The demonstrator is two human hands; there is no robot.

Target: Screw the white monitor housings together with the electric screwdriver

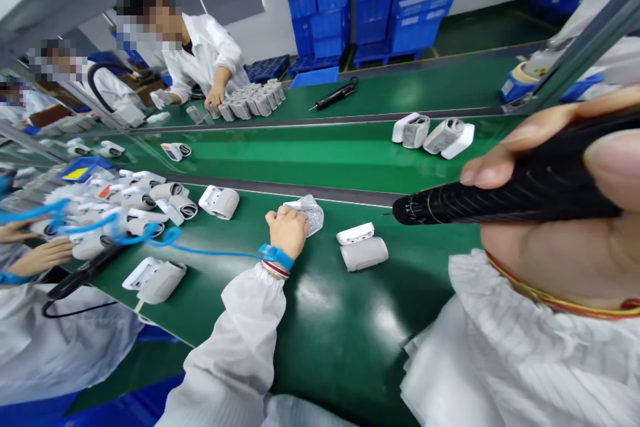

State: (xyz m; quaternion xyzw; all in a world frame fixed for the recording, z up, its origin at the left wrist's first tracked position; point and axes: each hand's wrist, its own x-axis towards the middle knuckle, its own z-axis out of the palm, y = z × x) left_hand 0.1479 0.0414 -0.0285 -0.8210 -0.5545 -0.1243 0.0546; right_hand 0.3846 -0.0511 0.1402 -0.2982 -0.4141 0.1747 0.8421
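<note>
My right hand [540,173] is wrapped around a black electric screwdriver [450,205], its thin bit pointing left across the bench. My left hand [289,232], with a blue wrist strap, reaches to a clear plastic tray [314,215] of tiny metal pieces, probably screws. Its fingers are curled at the tray's near left side, and their tips are hidden. Between the hands lies a wrist blood pressure monitor [364,250], its white body beside the rolled grey cuff. Another monitor [220,202] sits left of the tray, and one more [156,279] lies near the bench's front edge.
A green conveyor belt [300,153] runs behind the bench, carrying several monitors. Many monitors [145,197] are piled at the left, where a co-worker's hands [47,257] are among them. A blue coiled cord [200,252] crosses the bench. Another person [210,47] works opposite.
</note>
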